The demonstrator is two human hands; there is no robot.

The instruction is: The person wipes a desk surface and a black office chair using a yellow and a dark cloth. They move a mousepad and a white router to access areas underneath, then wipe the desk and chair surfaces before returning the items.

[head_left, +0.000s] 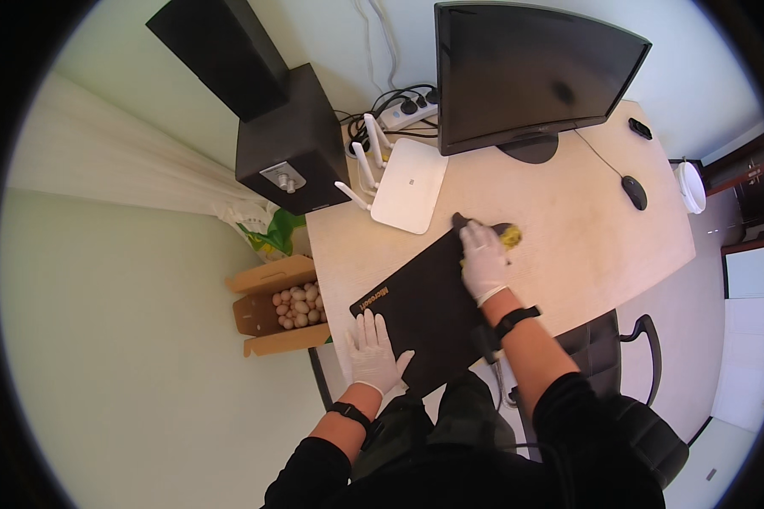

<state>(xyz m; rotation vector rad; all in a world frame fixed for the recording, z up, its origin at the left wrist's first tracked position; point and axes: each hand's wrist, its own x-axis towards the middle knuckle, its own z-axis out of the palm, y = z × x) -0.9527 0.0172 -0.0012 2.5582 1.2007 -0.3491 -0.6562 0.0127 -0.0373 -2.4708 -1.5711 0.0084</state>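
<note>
A black mouse pad or desk mat [430,312] bearing a maker's name lies at a slant on the pale wooden desk, its near corner past the front edge. My left hand [374,356], in a white glove, rests flat with fingers spread on its left edge. Near the mat's far corner, my right hand [484,257], also gloved, presses down on a dark cloth with yellow parts [511,237], which shows beyond the fingers. How far the fingers close on the cloth is partly hidden. A white router [410,184] with raised antennas sits past the mat.
A black monitor [541,70], a power strip [410,114] with cables and a black mouse [634,192] are on the desk [586,235]. Black speakers [293,153] stand at the left, above an open cardboard box of eggs [299,305]. A black chair [643,420] is at the right.
</note>
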